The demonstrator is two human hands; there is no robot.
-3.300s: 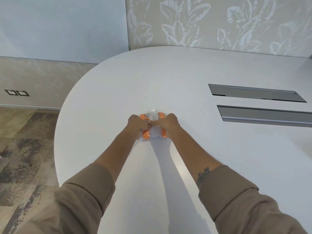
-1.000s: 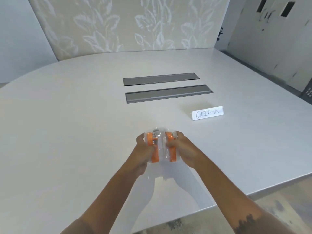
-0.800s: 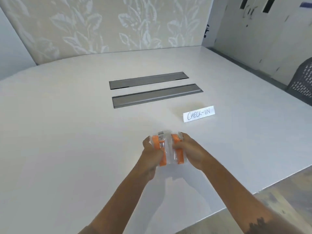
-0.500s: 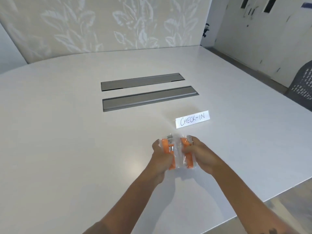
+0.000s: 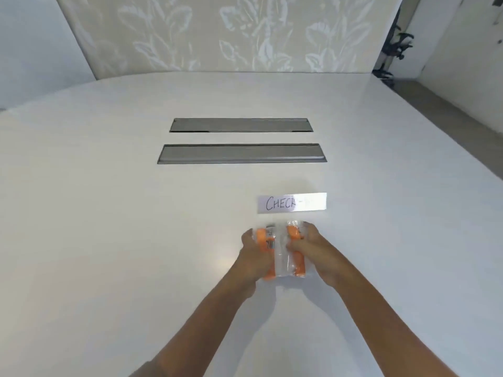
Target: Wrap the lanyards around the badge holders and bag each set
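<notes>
I hold two bagged sets side by side just above the white table [image 5: 136,240]. Each set is a clear plastic bag with an orange lanyard wound round a badge holder inside. My left hand [image 5: 254,258] grips the left bagged set [image 5: 265,242]. My right hand [image 5: 317,253] grips the right bagged set [image 5: 295,257]. The two sets touch in the middle. They sit just in front of a white paper label [image 5: 291,203] with handwritten "CHECK-IN", partly washed out by glare.
Two long grey cable-tray lids [image 5: 241,153] are set flush in the table's middle, beyond the label. A leaf-patterned wall panel [image 5: 217,34] stands behind the table. The floor shows past the table's right edge.
The view has swung from the table's left end to its middle. Both hands have carried the two bagged sets along and now hold them close in front of the CHECK-IN label.
</notes>
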